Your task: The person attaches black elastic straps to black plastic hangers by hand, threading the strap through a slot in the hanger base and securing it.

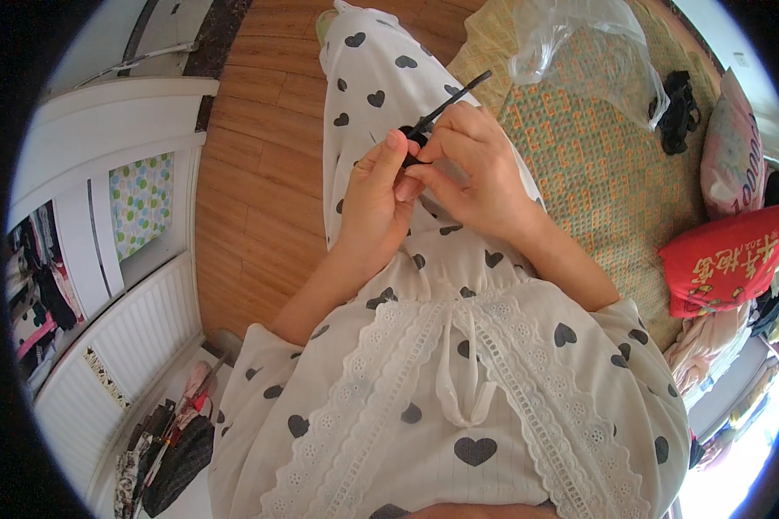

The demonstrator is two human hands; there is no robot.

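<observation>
A small black item point(417, 138) is held between my two hands above my lap. A thin dark strip point(455, 101) sticks out from it toward the upper right. My left hand point(381, 177) grips it from the left, thumb upward against it. From the right, my right hand point(474, 169) pinches it with curled fingers. My fingers hide much of the item, so its exact kind does not show. Beneath both hands lies my white clothing point(361, 65) with black hearts.
At right, a patterned mat point(563, 164) covers the bed, with a clear plastic bag point(584, 52), black straps point(679, 112), a red cushion point(727, 262) and a pale printed cushion point(731, 156). Left of the wood floor point(255, 199) stands a white cabinet point(138, 316) with clothes inside.
</observation>
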